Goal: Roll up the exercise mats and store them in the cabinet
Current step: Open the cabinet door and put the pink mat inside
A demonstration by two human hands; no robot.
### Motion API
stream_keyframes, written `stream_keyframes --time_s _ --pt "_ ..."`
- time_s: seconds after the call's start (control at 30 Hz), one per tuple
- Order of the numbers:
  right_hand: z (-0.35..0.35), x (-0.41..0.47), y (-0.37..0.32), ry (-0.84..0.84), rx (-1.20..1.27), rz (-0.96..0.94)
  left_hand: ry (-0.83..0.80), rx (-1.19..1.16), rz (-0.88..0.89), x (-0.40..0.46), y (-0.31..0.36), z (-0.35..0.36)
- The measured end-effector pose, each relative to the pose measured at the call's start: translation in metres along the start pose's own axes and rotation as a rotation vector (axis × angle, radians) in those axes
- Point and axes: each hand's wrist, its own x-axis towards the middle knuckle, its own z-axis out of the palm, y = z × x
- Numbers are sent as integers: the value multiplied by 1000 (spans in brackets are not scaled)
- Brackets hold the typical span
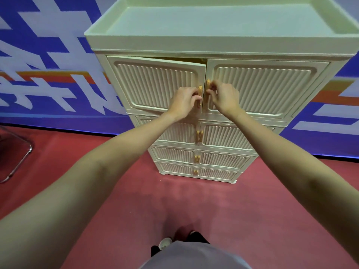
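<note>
Both hands (184, 100) (225, 98) grip cabinet (272, 90) handles; metal frame (17, 152) left

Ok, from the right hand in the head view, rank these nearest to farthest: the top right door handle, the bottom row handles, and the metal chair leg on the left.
From the right hand:
1. Top right door handle, gripped by its fingers.
2. Bottom row handles, low on the cabinet, near the floor.
3. Metal chair leg, far left on the red carpet.
</note>
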Motion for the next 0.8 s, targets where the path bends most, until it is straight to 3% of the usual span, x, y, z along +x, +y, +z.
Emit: stream_keyframes --time_s 0.17,0.63,0.73,0.8 --pt "1 -4 14 -27 69 -69 -15 17 -19 9 1 3" --pt "17 -54 23 -88 154 -4 104 -30 -251 -5 2 17" --pt "33 -89 26 -162 88 29 58 10 -267 -49 -12 28" --pt "45 -122 26 -233 35 75 -55 49 -249 -86 -22 36"
